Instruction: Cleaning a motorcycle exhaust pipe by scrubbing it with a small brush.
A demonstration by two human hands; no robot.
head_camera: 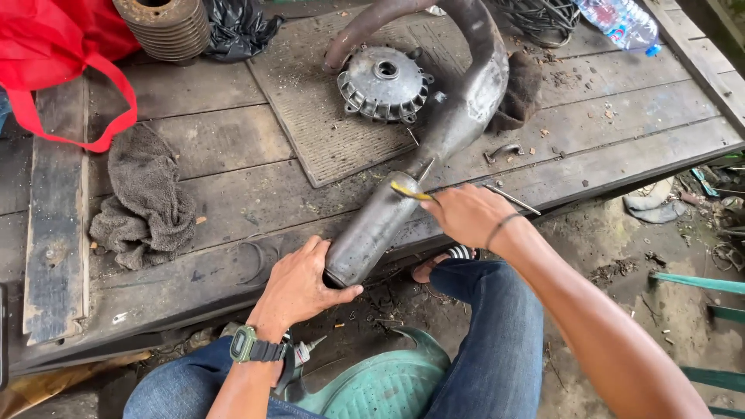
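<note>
left hand (299, 283) gripping, right hand (466, 213) pinching

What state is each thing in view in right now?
Exhaust pipe: lying on the wooden platform, muffler end over the edge.
Left hand: gripping the muffler's open end.
Right hand: holding a yellow tool against the muffler.
Metal hub: lying flat on a mat.
Grey rag: crumpled.
Plastic bottle: lying down.

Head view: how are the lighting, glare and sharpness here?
Head view: soft, even daylight with faint shadows; a mild sheen on the exhaust pipe; the left hand and right hand look sharp; straight plank edges bow slightly near the frame borders.
</note>
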